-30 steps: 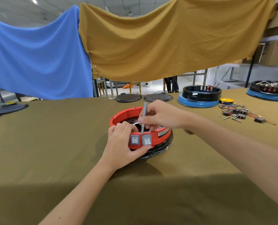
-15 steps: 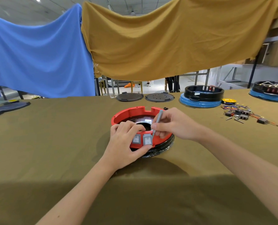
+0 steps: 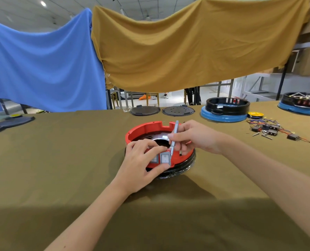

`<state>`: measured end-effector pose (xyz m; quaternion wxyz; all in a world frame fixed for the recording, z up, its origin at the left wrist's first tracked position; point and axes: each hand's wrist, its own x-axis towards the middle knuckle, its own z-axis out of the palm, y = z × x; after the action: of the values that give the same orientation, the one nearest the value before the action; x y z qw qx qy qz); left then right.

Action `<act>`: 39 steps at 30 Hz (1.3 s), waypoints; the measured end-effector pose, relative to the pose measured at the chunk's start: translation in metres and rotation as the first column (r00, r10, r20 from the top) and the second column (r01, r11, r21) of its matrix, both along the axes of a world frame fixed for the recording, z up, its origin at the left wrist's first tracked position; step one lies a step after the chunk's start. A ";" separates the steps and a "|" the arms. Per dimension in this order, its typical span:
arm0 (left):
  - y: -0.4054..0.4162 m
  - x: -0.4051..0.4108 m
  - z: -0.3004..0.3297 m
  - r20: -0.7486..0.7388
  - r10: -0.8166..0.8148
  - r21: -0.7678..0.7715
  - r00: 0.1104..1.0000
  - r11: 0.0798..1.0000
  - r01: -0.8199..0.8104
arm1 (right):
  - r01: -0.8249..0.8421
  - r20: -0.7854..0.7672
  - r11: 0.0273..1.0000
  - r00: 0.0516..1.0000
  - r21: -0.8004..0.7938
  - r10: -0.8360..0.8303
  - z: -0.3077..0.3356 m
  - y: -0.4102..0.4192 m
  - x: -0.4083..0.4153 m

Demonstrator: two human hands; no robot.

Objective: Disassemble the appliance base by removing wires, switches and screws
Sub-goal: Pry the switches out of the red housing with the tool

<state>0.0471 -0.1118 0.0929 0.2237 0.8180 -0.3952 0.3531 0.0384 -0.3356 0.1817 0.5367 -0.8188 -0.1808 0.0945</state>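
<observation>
At the middle of an olive-cloth surface [image 3: 60, 160] sits a round red appliance base [image 3: 143, 130] on a black underside, open at the top with a dark hollow inside. Two grey rocker switches are set in its near wall; the right switch [image 3: 164, 158] shows plainly, the left switch [image 3: 154, 159] is partly hidden. The left hand [image 3: 141, 163] holds the base from the front — fingers curled over the rim beside the switches, thumb pressed under the right one. The right hand [image 3: 194, 136] pinches a slim grey tool [image 3: 174, 138], likely a small screwdriver, held nearly upright with its tip at the right edge of the right switch, touching or just beside it.

Judging by this, the work on this base is at an early-to-middle step: both switches are still seated, and prying them out seems to be the step in hand. No wires show inside the hollow, though part of it is hidden, so whether wires or screws remain cannot be told.

Further right lies a loose pile of wires and small switches [image 3: 272, 130] — parts already pulled from something. Beyond stand a black and blue base [image 3: 225, 109], another base [image 3: 301, 103] at the far right edge, and two dark round plates [image 3: 161, 111].
</observation>
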 end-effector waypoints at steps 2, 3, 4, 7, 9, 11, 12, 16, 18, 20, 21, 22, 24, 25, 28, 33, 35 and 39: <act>0.000 0.000 -0.001 0.014 -0.015 0.002 1.000 1.000 0.015 | 0.030 -0.021 0.990 0.999 0.138 -0.027 -0.008 -0.004 -0.001; 0.001 0.000 -0.001 0.018 -0.018 -0.002 1.000 1.000 0.018 | 0.042 -0.025 0.976 0.999 0.214 -0.037 -0.012 -0.006 -0.001; 0.001 -0.001 -0.001 0.019 -0.022 -0.011 1.000 1.000 0.022 | 0.051 -0.025 0.955 0.999 0.293 -0.046 -0.015 -0.007 -0.002; 0.000 -0.003 0.003 -0.013 -0.041 -0.067 0.999 0.997 0.040 | 0.085 0.004 0.859 0.995 0.505 -0.101 -0.023 -0.007 -0.006; 0.000 -0.005 0.004 -0.065 -0.056 -0.133 0.996 0.990 0.047 | 0.120 0.054 0.829 0.982 0.547 -0.178 -0.026 -0.002 -0.009; 0.001 -0.006 0.003 -0.127 -0.055 -0.207 0.990 0.978 0.028 | 0.137 0.142 0.852 0.961 0.505 -0.239 -0.029 0.005 -0.014; 0.001 -0.006 0.002 -0.157 -0.049 -0.234 0.986 0.972 0.011 | 0.139 0.197 0.877 0.947 0.460 -0.254 -0.030 0.010 -0.017; 0.000 -0.005 0.002 -0.174 -0.037 -0.263 0.984 0.965 -0.010 | 0.133 0.395 0.956 0.889 0.262 -0.232 -0.030 0.035 -0.030; 0.000 -0.004 0.002 -0.176 -0.044 -0.285 0.983 0.959 -0.008 | 0.154 0.470 0.979 0.860 0.133 -0.199 -0.033 0.048 -0.033; 0.001 -0.003 0.001 -0.186 -0.053 -0.301 0.981 0.954 -0.005 | 0.236 0.552 0.972 0.809 0.011 -0.202 -0.037 0.057 -0.033; 0.001 -0.003 0.001 -0.186 -0.059 -0.308 0.981 0.951 0.000 | 0.271 0.582 0.962 0.784 -0.007 -0.217 -0.038 0.059 -0.032; 0.002 -0.003 0.001 -0.187 -0.066 -0.312 0.980 0.950 0.004 | 0.288 0.595 0.958 0.769 0.004 -0.234 -0.039 0.060 -0.030; 0.001 -0.004 0.002 -0.203 -0.071 -0.304 0.977 0.953 0.006 | 0.291 0.588 0.955 0.764 0.054 -0.266 -0.038 0.059 -0.027; 0.001 -0.004 0.002 -0.195 -0.054 -0.288 0.979 0.958 -0.005 | 0.291 0.575 0.953 0.767 0.086 -0.287 -0.038 0.057 -0.025; -0.001 -0.003 0.001 -0.114 0.035 -0.219 0.993 0.974 -0.059 | 0.331 0.506 0.915 0.762 0.232 -0.404 -0.038 0.041 -0.019; 0.000 -0.001 0.001 -0.043 0.137 -0.101 0.990 0.985 -0.141 | 0.528 0.422 0.738 0.606 0.421 -0.674 -0.041 -0.001 -0.003; 0.000 -0.001 0.000 0.008 0.177 -0.095 0.984 0.980 -0.176 | 0.601 0.386 0.683 0.564 0.414 -0.730 -0.050 -0.017 0.007; -0.001 -0.001 0.000 0.109 0.321 -0.105 0.941 0.945 -0.310 | 0.708 0.419 0.680 0.567 0.192 -0.709 -0.073 -0.036 0.026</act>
<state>0.0466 -0.1125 0.0931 0.1741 0.8368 -0.2563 0.4514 0.0643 -0.3713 0.1086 0.4710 -0.8190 0.0402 -0.3253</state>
